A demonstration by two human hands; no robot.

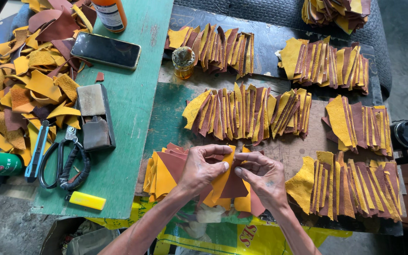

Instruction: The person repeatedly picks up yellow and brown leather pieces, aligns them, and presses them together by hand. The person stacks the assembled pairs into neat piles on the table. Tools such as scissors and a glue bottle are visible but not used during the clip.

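A worn wooden workboard [303,146] lies beyond the hands, a green board [128,123] to their left (bare ground below). The left hand [199,170] and right hand [260,177] both pinch a brown-and-yellow leather piece [230,182] between closed fingertips. Fanned leather stacks [246,113] sit beyond; scissors [64,163] and a phone [106,50] lie farther left.

one head-worn view, looking almost straight down, close over the worktable [133,108] and both hands
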